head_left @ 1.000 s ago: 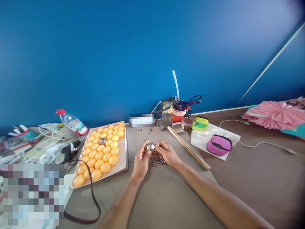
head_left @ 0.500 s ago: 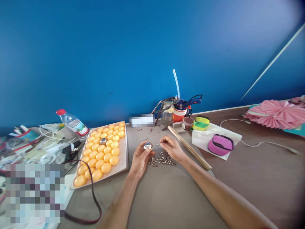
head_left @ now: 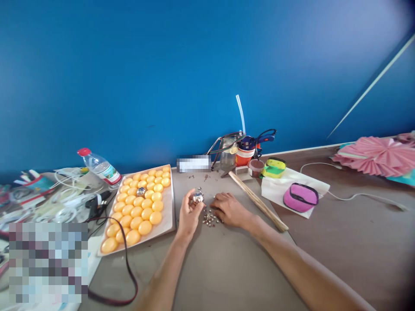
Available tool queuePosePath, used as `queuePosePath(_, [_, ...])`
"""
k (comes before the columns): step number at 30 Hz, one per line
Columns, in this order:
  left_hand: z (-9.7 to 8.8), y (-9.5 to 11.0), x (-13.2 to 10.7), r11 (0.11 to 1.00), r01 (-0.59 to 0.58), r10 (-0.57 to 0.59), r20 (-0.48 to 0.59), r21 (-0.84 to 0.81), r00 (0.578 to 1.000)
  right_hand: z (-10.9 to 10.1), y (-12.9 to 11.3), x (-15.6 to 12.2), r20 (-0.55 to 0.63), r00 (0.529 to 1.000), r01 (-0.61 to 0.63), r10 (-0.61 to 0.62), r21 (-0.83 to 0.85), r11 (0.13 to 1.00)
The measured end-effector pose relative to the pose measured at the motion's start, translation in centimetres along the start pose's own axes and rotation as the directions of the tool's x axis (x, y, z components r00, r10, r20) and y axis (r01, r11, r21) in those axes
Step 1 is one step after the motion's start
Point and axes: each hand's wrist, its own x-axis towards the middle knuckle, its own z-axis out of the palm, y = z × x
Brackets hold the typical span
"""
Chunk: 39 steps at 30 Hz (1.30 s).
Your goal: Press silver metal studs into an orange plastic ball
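My left hand (head_left: 189,218) is closed around a small ball covered in shiny silver stones (head_left: 198,197), thumb in front and fingers behind. Beside it, my right hand (head_left: 231,210) reaches palm down over a pile of small glittering stones (head_left: 210,219). Its fingers are bent, with thumb and fingertips apart at the pile's right side. The hand covers part of the pile. To the left lies a tray (head_left: 168,207) with rows of orange balls (head_left: 136,212). One silver stone-covered ball (head_left: 141,191) sits among them.
A wooden stick (head_left: 257,201) lies right of my hands. Behind it stand a glass jar (head_left: 228,157), an orange cup (head_left: 244,157) and a brown pot (head_left: 256,167). A purple mesh pouch (head_left: 301,198) rests on white paper. A bottle (head_left: 102,167) and cables (head_left: 129,268) are at left.
My right hand has moved down and left, from beside the pile onto it, its fingers spreading from a pinch. My left hand has turned slightly and still holds the silver ball.
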Motion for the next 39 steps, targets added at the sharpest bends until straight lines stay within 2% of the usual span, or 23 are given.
queuePosePath(4, [-0.1, -0.3, 0.0, 0.982, -0.068, 0.076, -0.042, 0.177, 0.996, 0.2, -0.1, 0.0, -0.015, 1.0, 0.015, -0.014, 0.057, 0.998])
queuePosePath(8, [-0.2, 0.1, -0.1, 0.905, -0.175, 0.213, -0.058, 0.389, 0.975, 0.1, -0.3, -0.2, -0.013, 0.996, 0.084, -0.083, 0.098, 0.992])
queuePosePath(12, [0.0, 0.4, -0.3, 0.843, -0.267, 0.318, -0.033, 0.468, 0.947, 0.1, -0.7, -0.4, 0.008, 0.992, 0.126, -0.127, 0.077, 0.989])
queuePosePath(18, [0.2, 0.4, -0.5, 0.815, -0.25, 0.28, 0.021, 0.522, 0.96, 0.7, -1.2, -0.2, 0.022, 0.995, 0.093, -0.094, 0.032, 0.995])
queuePosePath(24, [0.1, 0.1, -0.6, 0.806, -0.265, 0.3, 0.021, 0.529, 0.954, 1.2, -1.2, -0.1, -0.054, 0.995, 0.086, -0.085, 0.021, 0.996])
queuePosePath(26, [0.0, -0.1, -0.5, 0.82, -0.26, 0.296, 0.01, 0.51, 0.955, 1.2, -1.1, -0.1, -0.124, 0.991, 0.055, -0.044, 0.091, 0.994])
queuePosePath(28, [0.0, -0.2, -0.4, 0.846, -0.239, 0.271, 0.003, 0.477, 0.963, 1.3, -1.1, 0.0, -0.21, 0.977, 0.027, 0.026, 0.244, 0.969])
queuePosePath(30, [-0.1, -0.2, -0.3, 0.887, -0.2, 0.223, -0.007, 0.417, 0.975, 1.3, -1.0, 0.1, -0.277, 0.953, 0.007, 0.124, 0.43, 0.903])
queuePosePath(32, [0.0, 0.0, -0.2, 0.933, -0.142, 0.155, -0.012, 0.329, 0.988, 1.3, -0.8, 0.3, -0.286, 0.927, -0.026, 0.242, 0.595, 0.803])
queuePosePath(35, [-0.1, 0.1, -0.1, 0.985, -0.063, 0.063, 0.005, 0.162, 0.998, 1.3, -0.6, 0.6, -0.148, 0.905, -0.121, 0.398, 0.809, 0.575])
queuePosePath(37, [-0.2, 0.0, 0.0, 0.999, -0.035, 0.034, 0.029, 0.038, 0.999, 1.2, -0.6, 0.7, -0.033, 0.895, -0.172, 0.446, 0.895, 0.411])
queuePosePath(39, [-0.2, -0.3, 0.1, 0.998, -0.003, 0.006, 0.047, -0.058, 0.999, 1.1, -0.6, 0.7, 0.016, 0.891, -0.177, 0.454, 0.933, 0.314])
